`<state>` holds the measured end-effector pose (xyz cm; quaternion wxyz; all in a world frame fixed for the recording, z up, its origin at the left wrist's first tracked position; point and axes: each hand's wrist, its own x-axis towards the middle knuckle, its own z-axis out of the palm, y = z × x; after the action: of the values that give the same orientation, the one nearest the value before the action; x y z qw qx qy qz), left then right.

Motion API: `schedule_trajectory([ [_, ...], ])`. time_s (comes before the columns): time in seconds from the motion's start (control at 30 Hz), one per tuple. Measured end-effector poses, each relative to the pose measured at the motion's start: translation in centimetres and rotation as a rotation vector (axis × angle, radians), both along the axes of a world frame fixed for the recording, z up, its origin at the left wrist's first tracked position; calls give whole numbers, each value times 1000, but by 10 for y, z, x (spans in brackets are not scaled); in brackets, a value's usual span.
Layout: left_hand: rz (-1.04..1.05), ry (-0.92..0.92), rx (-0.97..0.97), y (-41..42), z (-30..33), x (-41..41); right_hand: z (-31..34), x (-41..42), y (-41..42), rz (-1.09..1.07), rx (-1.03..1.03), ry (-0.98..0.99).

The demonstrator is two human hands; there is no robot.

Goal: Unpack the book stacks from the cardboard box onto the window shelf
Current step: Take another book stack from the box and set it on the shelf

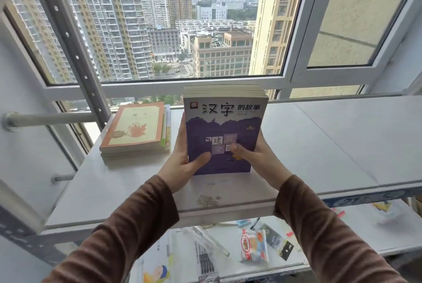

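Two hands are clamping the purple-covered book stack (225,132), which is hovering over or resting on the window shelf (319,145) near its front edge; you cannot tell which. Your left hand (182,164) and right hand (258,157) are gripping opposite sides, thumbs lying on the cover. Several glossy paperbacks are probably weighing heavy and sliding easily, so keep squeezing low on both sides. The orange-covered stack (134,131) is lying toward the shelf's left end.
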<state>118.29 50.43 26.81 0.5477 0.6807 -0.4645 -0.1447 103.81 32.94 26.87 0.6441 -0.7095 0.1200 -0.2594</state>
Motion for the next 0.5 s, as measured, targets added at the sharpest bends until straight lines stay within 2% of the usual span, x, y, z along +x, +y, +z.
schedule_trajectory([
  [0.1, -30, -37, 54, -1, -17, 12, -11, -7, -18, 108, -30, 107],
  [0.23, -49, 30, 5, -11, -13, 18, -6, 0, -25, 43, -64, 94],
  [0.37, -43, 359, -22, -29, 20, 29, 15, 35, -35, 3, 149, 152],
  [0.43, 49, 504, 64, -41, 32, 42, 23, 55, -40, -27, 269, 219],
  [0.5, 145, 562, 206, -48, 40, 52, 28, 71, -44, -56, 387, 275],
])
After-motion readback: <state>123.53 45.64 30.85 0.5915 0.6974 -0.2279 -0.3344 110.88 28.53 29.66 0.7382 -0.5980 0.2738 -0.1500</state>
